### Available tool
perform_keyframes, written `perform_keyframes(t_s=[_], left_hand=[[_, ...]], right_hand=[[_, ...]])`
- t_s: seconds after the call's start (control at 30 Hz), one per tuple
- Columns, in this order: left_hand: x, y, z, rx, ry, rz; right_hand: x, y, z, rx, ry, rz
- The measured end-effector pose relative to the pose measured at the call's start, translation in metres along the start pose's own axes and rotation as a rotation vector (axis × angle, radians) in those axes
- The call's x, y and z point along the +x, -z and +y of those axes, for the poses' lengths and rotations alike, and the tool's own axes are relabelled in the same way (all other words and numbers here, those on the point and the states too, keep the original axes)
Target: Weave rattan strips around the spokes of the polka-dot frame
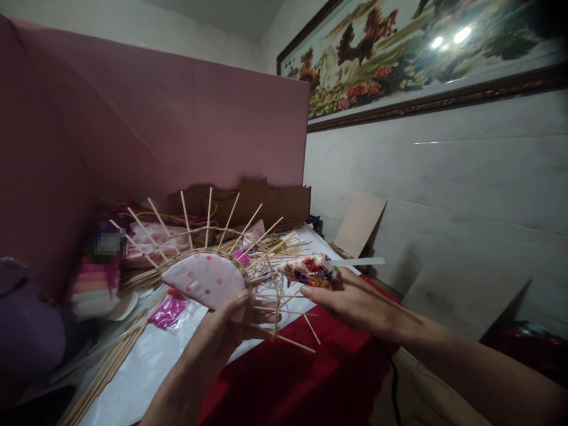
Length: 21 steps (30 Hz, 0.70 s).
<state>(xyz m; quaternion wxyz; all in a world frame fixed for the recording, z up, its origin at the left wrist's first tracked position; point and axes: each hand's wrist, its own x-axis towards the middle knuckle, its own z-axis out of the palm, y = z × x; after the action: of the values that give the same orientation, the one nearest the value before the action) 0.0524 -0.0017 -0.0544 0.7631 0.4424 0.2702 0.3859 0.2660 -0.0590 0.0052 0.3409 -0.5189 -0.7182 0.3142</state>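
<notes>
My left hand (228,322) is closed on the lower right edge of a half-round craft piece, thumb on its pale pink dotted fabric pad (206,278). Thin wooden sticks (210,216) fan out from its curved rim, and twine (248,278) runs along the rim and loosely between the sticks. In my right hand (341,296) is a hot glue gun (310,269) with a flowery covering and a small orange light. A translucent glue stick (361,261) juts from its back end. Its nozzle is near the sticks on the right; whether it touches them I cannot tell.
More sticks (293,239) lie behind on a white sheet (133,367), with long rods (110,370) along its left side. A magenta packet (168,312) lies left of the piece. Red cloth (302,378) covers the near edge. Cardboard (284,204) and a pink partition (199,124) stand behind.
</notes>
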Motion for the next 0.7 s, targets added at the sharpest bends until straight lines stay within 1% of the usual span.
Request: perform_keyframes(t_s=[0.17, 0.33, 0.43, 0.57, 0.7], left_hand=[[-0.0002, -0.0006, 0.0007, 0.004, 0.012, 0.003], [-0.0007, 0.0000, 0.0000, -0.013, -0.018, -0.032], [-0.0002, 0.0016, -0.0006, -0.008, -0.016, -0.044], [0.0003, 0.0027, -0.0012, 0.002, -0.010, -0.031], [-0.0002, 0.0018, -0.0014, 0.014, -0.001, -0.034]], right_hand=[[0.0004, 0.0014, -0.0033, -0.023, -0.033, -0.028], [0.0000, 0.0022, 0.0017, -0.012, -0.073, 0.009], [0.0000, 0.0010, 0.0036, -0.007, -0.056, 0.007], [0.0000, 0.0001, 0.0006, -0.016, -0.021, 0.000], [0.0000, 0.0008, -0.0028, -0.025, -0.026, -0.033]])
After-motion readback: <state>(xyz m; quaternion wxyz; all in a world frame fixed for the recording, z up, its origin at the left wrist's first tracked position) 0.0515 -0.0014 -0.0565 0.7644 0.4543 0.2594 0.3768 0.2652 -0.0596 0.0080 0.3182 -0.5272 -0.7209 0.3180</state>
